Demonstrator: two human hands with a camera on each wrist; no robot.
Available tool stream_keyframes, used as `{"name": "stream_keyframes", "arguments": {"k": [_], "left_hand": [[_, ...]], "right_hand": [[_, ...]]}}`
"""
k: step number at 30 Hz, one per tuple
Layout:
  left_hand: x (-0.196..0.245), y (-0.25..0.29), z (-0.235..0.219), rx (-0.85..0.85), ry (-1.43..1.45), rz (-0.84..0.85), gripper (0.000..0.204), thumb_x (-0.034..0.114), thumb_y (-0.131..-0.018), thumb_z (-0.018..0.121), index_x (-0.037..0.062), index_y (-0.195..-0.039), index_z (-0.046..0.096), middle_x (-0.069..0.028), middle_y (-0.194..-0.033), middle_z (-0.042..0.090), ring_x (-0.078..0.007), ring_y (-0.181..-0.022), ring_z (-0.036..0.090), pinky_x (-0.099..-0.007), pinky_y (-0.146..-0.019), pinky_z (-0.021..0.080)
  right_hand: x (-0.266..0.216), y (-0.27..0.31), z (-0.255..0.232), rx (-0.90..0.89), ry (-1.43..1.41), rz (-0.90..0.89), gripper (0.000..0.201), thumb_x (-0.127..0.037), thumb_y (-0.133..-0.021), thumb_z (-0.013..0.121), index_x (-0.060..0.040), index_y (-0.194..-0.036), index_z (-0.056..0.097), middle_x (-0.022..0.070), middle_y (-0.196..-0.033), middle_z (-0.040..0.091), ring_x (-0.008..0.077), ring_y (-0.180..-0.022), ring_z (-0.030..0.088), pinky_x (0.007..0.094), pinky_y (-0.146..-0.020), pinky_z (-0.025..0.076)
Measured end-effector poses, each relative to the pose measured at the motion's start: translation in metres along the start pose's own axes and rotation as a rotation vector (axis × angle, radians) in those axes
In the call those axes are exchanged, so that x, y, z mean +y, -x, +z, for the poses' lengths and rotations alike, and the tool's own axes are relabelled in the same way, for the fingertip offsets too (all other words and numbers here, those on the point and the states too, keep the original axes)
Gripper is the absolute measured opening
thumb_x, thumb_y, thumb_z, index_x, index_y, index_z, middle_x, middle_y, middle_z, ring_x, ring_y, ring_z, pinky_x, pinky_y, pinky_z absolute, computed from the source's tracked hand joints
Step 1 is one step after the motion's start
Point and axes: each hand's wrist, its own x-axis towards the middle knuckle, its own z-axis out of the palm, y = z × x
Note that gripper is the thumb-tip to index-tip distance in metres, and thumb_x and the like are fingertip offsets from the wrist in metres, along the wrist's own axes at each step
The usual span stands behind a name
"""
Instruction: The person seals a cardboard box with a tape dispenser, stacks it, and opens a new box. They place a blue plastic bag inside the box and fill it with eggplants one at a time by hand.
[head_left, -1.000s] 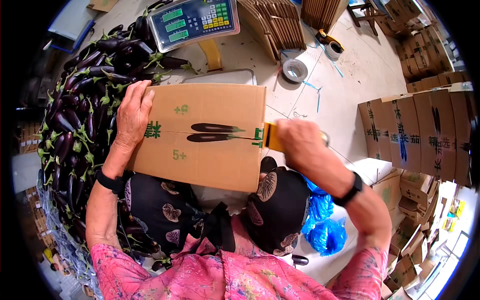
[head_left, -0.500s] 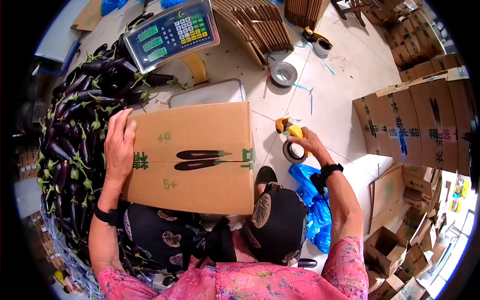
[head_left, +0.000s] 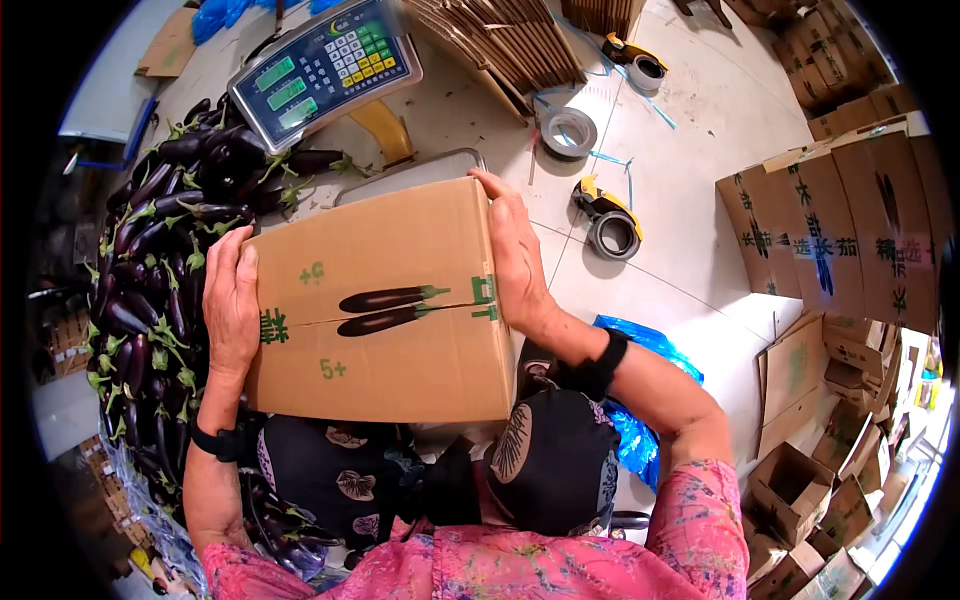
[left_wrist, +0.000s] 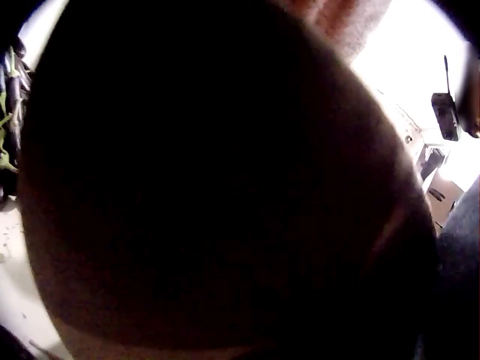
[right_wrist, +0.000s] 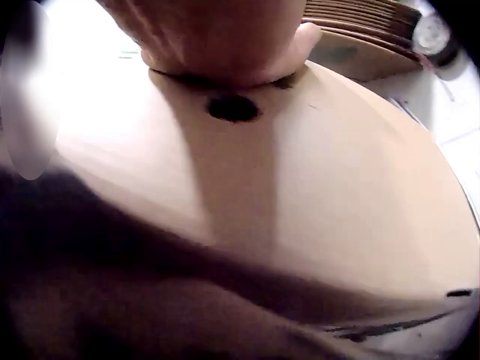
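Observation:
A cardboard box (head_left: 380, 330) with two printed eggplants and green lettering lies over the person's lap, its top flaps meeting in a seam. On its left side the left hand (head_left: 232, 290) presses flat, fingers pointing up along the edge. The right hand (head_left: 512, 245) lies against the box's right side, fingers reaching towards the far corner. From the right wrist view, that hand (right_wrist: 217, 37) rests on the box wall (right_wrist: 322, 165) just above a dark round hole. A yellow tape dispenser (head_left: 606, 217) with a grey roll is on the floor right of the box.
Many eggplants (head_left: 140, 300) are heaped on the left. A scale with a digital display (head_left: 320, 75) stands behind the box. Flattened cartons (head_left: 490, 45), a loose tape roll (head_left: 568, 133) and another dispenser (head_left: 635, 62) are further back; printed boxes (head_left: 830, 220) line the right.
The right hand has left the tape dispenser on the floor and moved to the box's right side. The box is turned slightly, its right end further away. The left hand stays on its left side.

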Motion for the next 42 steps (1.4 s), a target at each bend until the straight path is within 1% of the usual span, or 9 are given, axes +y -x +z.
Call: {"name": "stream_keyframes", "arguments": {"k": [6, 15, 22, 23, 29, 33, 36, 39, 42], "left_hand": [[-0.011, 0.002, 0.002, 0.038, -0.040, -0.025, 0.044, 0.033, -0.104, 0.042, 0.0002, -0.132, 0.052, -0.0209, -0.136, 0.052, -0.0367, -0.127, 0.049, -0.0400, -0.107, 0.038], [-0.083, 0.009, -0.023, 0.016, 0.246, -0.344, 0.049, 0.041, -0.105, 0.040, -0.0004, -0.126, 0.055, -0.0161, -0.117, 0.063, -0.0278, -0.110, 0.059, -0.0340, -0.097, 0.043], [-0.078, 0.013, -0.062, 0.093, 0.612, -0.011, 0.047, 0.042, -0.105, 0.040, 0.0042, -0.128, 0.055, -0.0072, -0.121, 0.059, -0.0165, -0.114, 0.054, -0.0288, -0.098, 0.041], [-0.085, 0.012, -0.062, -0.024, 0.983, -0.339, 0.053, 0.047, -0.104, 0.041, 0.0061, -0.136, 0.052, -0.0064, -0.128, 0.057, -0.0184, -0.118, 0.053, -0.0309, -0.101, 0.041], [-0.120, 0.037, -0.080, -0.293, 0.788, -0.336, 0.054, 0.048, -0.100, 0.052, 0.0066, -0.134, 0.056, -0.0069, -0.119, 0.063, -0.0195, -0.101, 0.064, -0.0304, -0.084, 0.050], [-0.181, 0.108, -0.058, -0.240, 0.777, -0.394, 0.046, 0.038, -0.101, 0.054, 0.0059, -0.133, 0.055, -0.0085, -0.116, 0.065, -0.0177, -0.095, 0.066, -0.0287, -0.078, 0.053], [-0.229, 0.207, -0.024, -0.181, 0.975, -0.651, 0.045, 0.037, -0.102, 0.052, 0.0058, -0.134, 0.054, -0.0106, -0.116, 0.065, -0.0204, -0.099, 0.067, -0.0318, -0.083, 0.055], [-0.275, 0.321, 0.036, 0.034, 0.961, -0.978, 0.035, 0.034, -0.094, 0.062, 0.0062, -0.115, 0.063, -0.0052, -0.090, 0.069, -0.0153, -0.088, 0.067, -0.0297, -0.075, 0.054], [-0.293, 0.433, 0.124, 0.129, 0.516, -0.897, 0.043, 0.033, -0.088, 0.068, 0.0023, -0.117, 0.062, -0.0142, -0.093, 0.073, -0.0243, -0.088, 0.069, -0.0365, -0.078, 0.055]], "right_hand": [[0.051, -0.002, 0.004, 0.161, 0.123, 0.050, 0.050, -0.035, -0.105, 0.032, 0.0057, -0.125, 0.055, 0.0230, -0.126, 0.057, 0.0370, -0.119, 0.051, 0.0380, -0.107, 0.037], [0.107, -0.003, -0.011, -0.261, -0.440, 0.932, 0.056, -0.052, -0.100, 0.050, -0.0077, -0.134, 0.056, 0.0080, -0.128, 0.061, 0.0198, -0.115, 0.057, 0.0356, -0.099, 0.045], [-0.037, -0.061, -0.067, -0.277, -0.475, 0.542, 0.035, -0.033, -0.096, 0.063, -0.0061, -0.119, 0.064, 0.0032, -0.114, 0.069, 0.0130, -0.104, 0.064, 0.0314, -0.092, 0.050], [-0.068, -0.065, -0.079, -0.351, -0.414, 0.461, 0.033, -0.027, -0.098, 0.061, -0.0053, -0.123, 0.062, 0.0042, -0.116, 0.068, 0.0135, -0.106, 0.063, 0.0322, -0.093, 0.050], [-0.240, -0.009, -0.007, -0.406, 0.118, 0.095, 0.047, -0.019, -0.092, 0.061, 0.0000, -0.134, 0.053, 0.0095, -0.123, 0.064, 0.0194, -0.113, 0.060, 0.0341, -0.099, 0.046], [-0.220, 0.041, 0.060, -0.592, 0.563, 0.017, 0.015, 0.003, -0.084, 0.065, -0.0002, -0.096, 0.057, 0.0027, -0.083, 0.059, 0.0106, -0.084, 0.055, 0.0281, -0.075, 0.050], [-0.200, 0.070, 0.107, -1.019, 0.805, -0.055, 0.015, -0.001, -0.081, 0.069, -0.0010, -0.087, 0.055, 0.0147, -0.075, 0.053, 0.0351, -0.068, 0.054, 0.0375, -0.062, 0.046], [-0.173, 0.103, 0.121, -1.228, 0.956, -0.338, 0.017, -0.006, -0.079, 0.072, -0.0030, -0.087, 0.058, 0.0140, -0.077, 0.057, 0.0371, -0.072, 0.058, 0.0432, -0.064, 0.049], [-0.169, 0.120, 0.136, -1.238, 0.975, -0.356, 0.020, -0.013, -0.079, 0.075, -0.0034, -0.089, 0.059, 0.0132, -0.078, 0.059, 0.0368, -0.073, 0.060, 0.0438, -0.065, 0.050]]}}
